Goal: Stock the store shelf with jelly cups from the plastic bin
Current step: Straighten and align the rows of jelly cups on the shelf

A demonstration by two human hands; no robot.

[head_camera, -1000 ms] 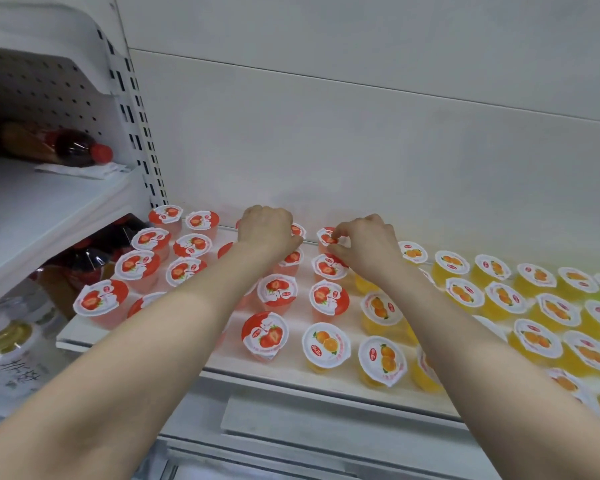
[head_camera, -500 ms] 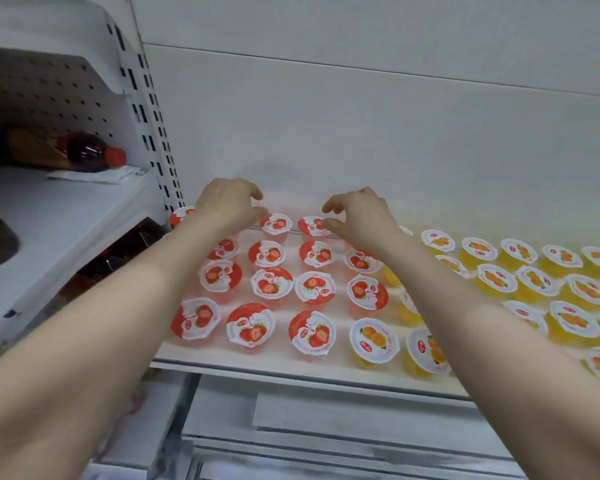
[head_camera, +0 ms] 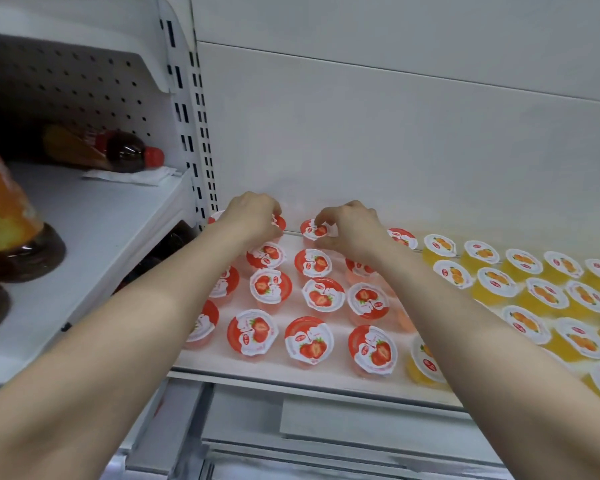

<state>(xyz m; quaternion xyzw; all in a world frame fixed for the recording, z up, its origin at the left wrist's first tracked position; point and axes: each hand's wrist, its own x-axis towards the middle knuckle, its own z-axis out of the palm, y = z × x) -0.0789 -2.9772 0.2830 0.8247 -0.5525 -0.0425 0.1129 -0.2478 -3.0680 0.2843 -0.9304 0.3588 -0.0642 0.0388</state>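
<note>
1. Hands are apart, each on its own cup. Our left hand point(head_camera: 253, 216) curls over the corner cup point(head_camera: 278, 221) at the back left of the shelf point(head_camera: 291, 374) and hides most of it. Our right hand point(head_camera: 352, 230) pinches the rim of the back-row cup point(head_camera: 314, 229) between thumb and fingertips.
2. Both cups sit low at the rear row, close to the back panel point(head_camera: 361, 150). The strawberry cups point(head_camera: 271, 285) fill the rows in front of them, and the orange cups point(head_camera: 489, 282) stand to the right. The plastic bin is out of view.
3. We judge the main risk to be our forearms point(head_camera: 465, 323). They reach across the front rows, so a dropped wrist or a careless pull back could knock those cups over or sweep one off the front edge.
4. Letting go early is a second risk. If a cup is tilted or rests partly on a neighbour's lid, it may topple and roll.
5. Pinching by the rim is a third. Too much squeeze could lift the foil seal or flex the soft wall.
6. Spacing is tight at the back, and a sideways nudge could push the rows out of line.
</note>
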